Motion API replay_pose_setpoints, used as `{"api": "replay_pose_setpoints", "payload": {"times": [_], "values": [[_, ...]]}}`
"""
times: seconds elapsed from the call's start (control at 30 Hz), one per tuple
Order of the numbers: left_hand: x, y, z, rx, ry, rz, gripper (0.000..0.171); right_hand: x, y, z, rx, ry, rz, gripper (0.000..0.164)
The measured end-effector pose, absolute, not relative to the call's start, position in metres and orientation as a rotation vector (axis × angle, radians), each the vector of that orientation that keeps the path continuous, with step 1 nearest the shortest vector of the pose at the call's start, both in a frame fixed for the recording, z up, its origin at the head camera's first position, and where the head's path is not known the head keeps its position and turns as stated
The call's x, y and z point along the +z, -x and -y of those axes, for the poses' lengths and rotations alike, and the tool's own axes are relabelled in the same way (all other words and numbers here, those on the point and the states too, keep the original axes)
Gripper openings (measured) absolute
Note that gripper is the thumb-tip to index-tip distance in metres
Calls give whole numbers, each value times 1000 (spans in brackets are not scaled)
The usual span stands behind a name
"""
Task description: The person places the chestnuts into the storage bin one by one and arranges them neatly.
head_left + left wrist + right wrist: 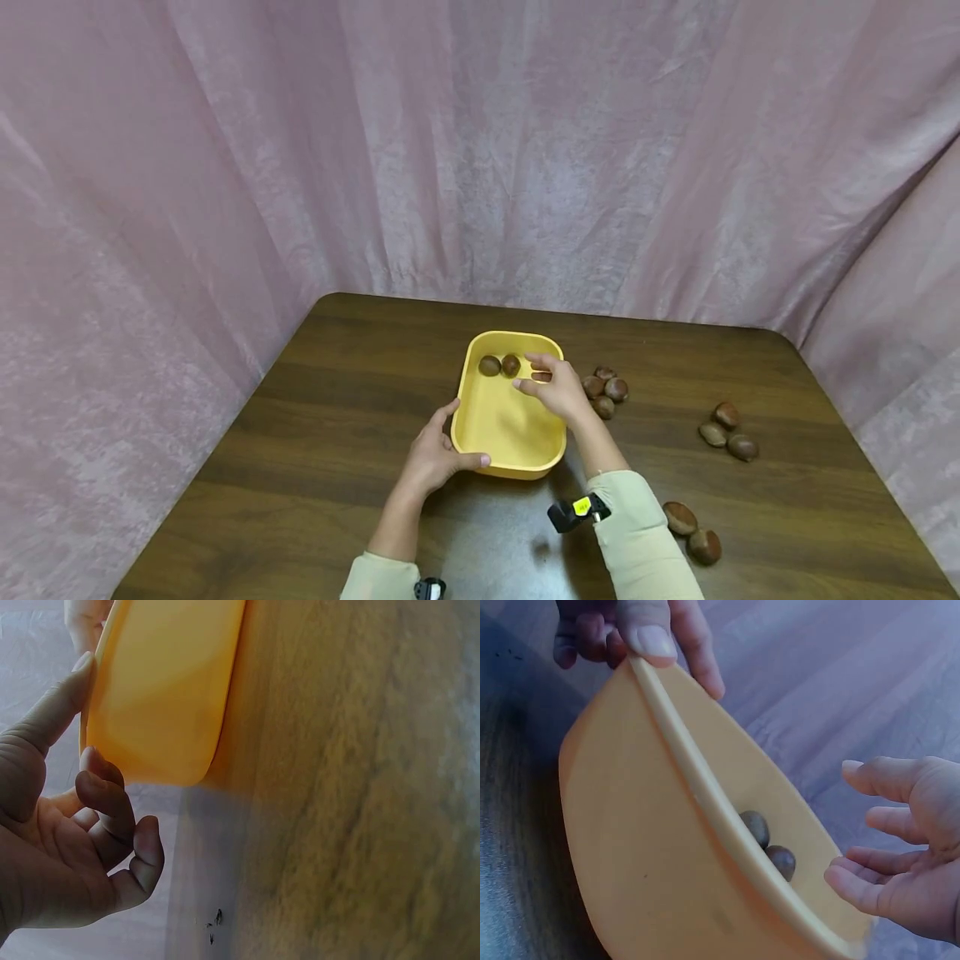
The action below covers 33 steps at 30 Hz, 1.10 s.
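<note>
A yellow rectangular box (506, 425) stands on the wooden table. Two brown chestnuts (499, 366) lie inside near its far end, and the right wrist view shows the same pair of chestnuts (769, 846). My left hand (435, 458) grips the box's near left corner, thumb over the front rim and forefinger along the left side; in the left wrist view its other fingers (112, 802) curl below the corner. Above the far right part of the box is my right hand (555, 389), fingers spread apart. Brown shows between its thumb and fingers in the head view; the right wrist view shows no chestnut held.
Several chestnuts (603, 392) are clustered just right of the box. Three more chestnuts (727, 432) sit farther right, and two chestnuts (692, 533) lie beside my right sleeve (641, 533). A pink curtain (480, 150) hangs behind the table (360, 358).
</note>
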<state>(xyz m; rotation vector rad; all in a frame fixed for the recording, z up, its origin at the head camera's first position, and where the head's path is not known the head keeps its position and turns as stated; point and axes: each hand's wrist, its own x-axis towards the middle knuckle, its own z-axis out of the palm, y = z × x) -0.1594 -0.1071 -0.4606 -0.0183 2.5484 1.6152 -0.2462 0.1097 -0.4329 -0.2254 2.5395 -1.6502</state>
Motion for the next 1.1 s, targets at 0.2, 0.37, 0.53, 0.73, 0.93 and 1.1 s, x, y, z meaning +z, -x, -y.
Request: {"api": "replay_pose_setpoints", "payload": {"times": [0.2,0.37,0.53,0.73,0.93,1.1], "values": [[-460,160,107,1627,17,-2539,101,-428,229,-119,-1679,282,-2542,54],[-460,161,107,1625,17,-2542,101,-428,213,-131,-1742,383,-2533,54],[-460,161,106,1622,23,-2541,102,-431,198,-144,-1791,457,-2528,54],[-461,160,108,1622,27,-2536,102,-435,179,-155,-1859,467,-2498,50],[-461,161,109,1642,29,-2524,102,-440,164,-170,-1916,452,-2492,50],[-460,162,109,1646,34,-2523,102,-444,155,-186,-1918,449,-2530,52]]}}
